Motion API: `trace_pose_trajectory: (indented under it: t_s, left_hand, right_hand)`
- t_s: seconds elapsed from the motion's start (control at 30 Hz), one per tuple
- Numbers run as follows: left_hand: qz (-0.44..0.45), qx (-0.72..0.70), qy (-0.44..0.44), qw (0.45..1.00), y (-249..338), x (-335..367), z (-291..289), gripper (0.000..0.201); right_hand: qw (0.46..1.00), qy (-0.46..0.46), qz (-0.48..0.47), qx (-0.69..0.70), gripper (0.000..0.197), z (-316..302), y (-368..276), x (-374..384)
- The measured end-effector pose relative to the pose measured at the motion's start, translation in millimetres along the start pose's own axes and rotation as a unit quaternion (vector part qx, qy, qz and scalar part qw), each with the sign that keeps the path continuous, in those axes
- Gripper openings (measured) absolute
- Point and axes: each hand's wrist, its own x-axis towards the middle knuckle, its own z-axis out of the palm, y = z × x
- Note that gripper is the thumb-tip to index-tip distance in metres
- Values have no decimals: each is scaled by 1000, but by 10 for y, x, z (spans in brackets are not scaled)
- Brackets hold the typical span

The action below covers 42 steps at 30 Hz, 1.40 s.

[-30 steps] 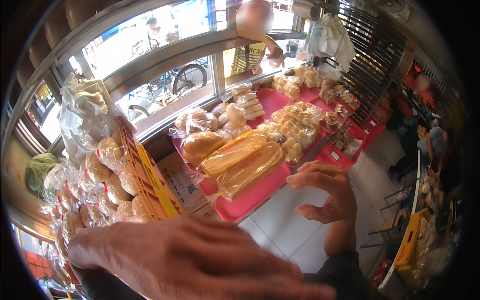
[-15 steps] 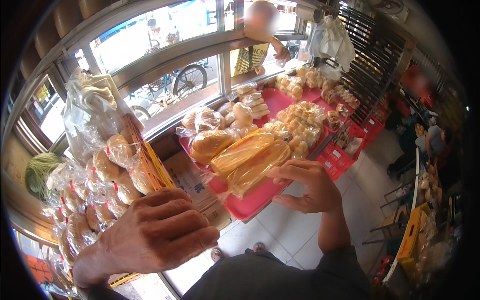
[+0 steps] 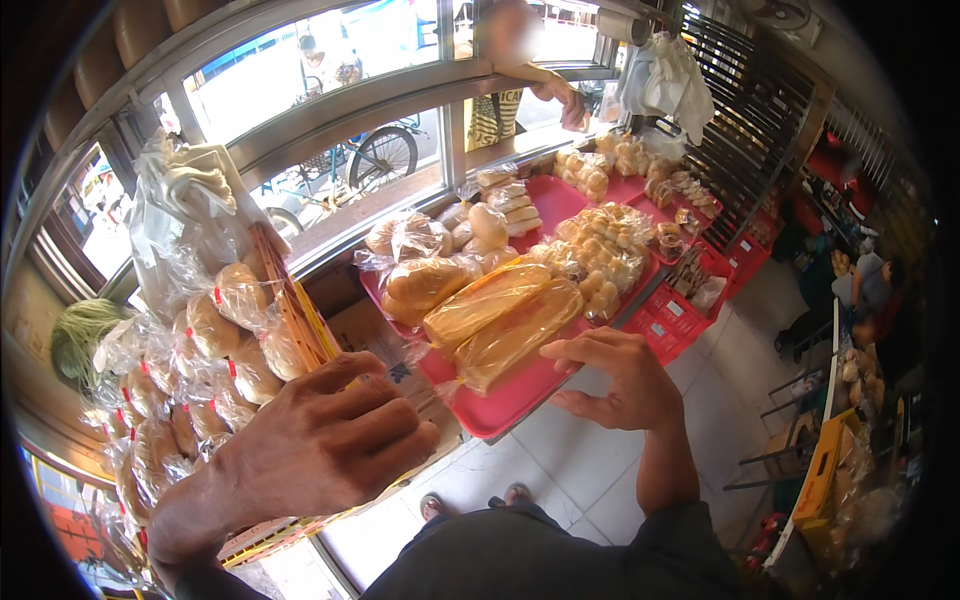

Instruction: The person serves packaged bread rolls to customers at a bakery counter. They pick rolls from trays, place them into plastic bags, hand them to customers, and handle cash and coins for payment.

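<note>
My left hand [image 3: 325, 435] hangs back-up with its fingers loosely bent and the index finger apart from the others; nothing shows in it, though its palm side is hidden. Below and beside it stand clear-bagged bread loaves [image 3: 211, 328] with red ties, in a rack with a brown and yellow edge. At the near edge of a pink tray [image 3: 490, 412], my right hand [image 3: 630, 385] is open, thumb and index finger apart with nothing between them. Just left of its fingertips lies a long bagged loaf [image 3: 520, 335], with a second long bagged loaf [image 3: 487, 298] alongside.
More bagged rolls [image 3: 600, 245] and round buns [image 3: 410, 238] fill the tray. Red crates [image 3: 675, 320] stand to its right. White plastic bags [image 3: 185, 215] hang at the left and far right. Outside the window a person's arm [image 3: 555, 90] rests on the frame, near a bicycle [image 3: 383, 160].
My left hand's index finger has lifted away from the other fingers. The right hand stays nearly in place. The person outside has shifted left and bent their head toward the arm.
</note>
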Motion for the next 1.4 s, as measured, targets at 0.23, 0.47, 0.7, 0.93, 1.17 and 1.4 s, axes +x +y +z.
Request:
trace_pose_trajectory:
  t_s: [0.23, 0.47, 0.7, 0.93, 1.17, 1.4]
  left_hand:
    - [10, -9, -7, 1000, 27, 166, 72, 17]
    - [2, -2, -20, 1000, 90, 221, 57, 17]
    - [7, 9, -13, 1000, 108, 175, 48, 14]
    - [12, 32, 59, 998, 120, -174, 60, 23]
    - [-55, 97, 129, 985, 145, -650, -142, 19]
    - [-213, 291, 206, 910, -728, -1997, -536, 12]
  right_hand:
    - [1000, 13, -4, 3, 48, -77, 128, -107]
    - [999, 17, -3, 29, 46, -73, 233, -130]
    - [999, -8, 1, 33, 49, -12, 296, -104]
    - [1000, -21, -2, 6, 46, 213, 199, -1]
    - [997, -34, 47, 46, 48, 502, 115, -39]
    - [998, -69, 10, 1, 48, 869, -185, 399]
